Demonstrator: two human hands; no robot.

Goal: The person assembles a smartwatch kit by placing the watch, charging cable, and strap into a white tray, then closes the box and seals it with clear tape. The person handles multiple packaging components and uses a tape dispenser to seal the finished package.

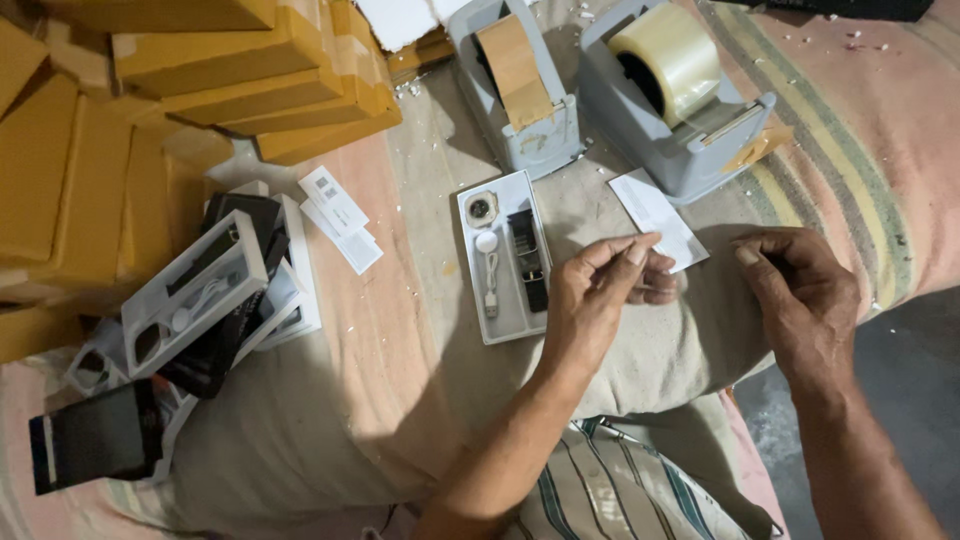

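Note:
My left hand hovers just right of a white open tray that holds a watch body, a white charging cable and a black strap. Its thumb and forefinger are pinched together over a white paper card. My right hand is curled a little further right, thumb against its fingers, over the cloth. Whether a thin clear strip runs between the two hands cannot be told.
Two grey tape dispensers stand behind the tray, one with brown tape and one with clear tape. Yellow-brown cardboard boxes are stacked at the back left. Several white trays and black boxes are piled at the left, beside white leaflets.

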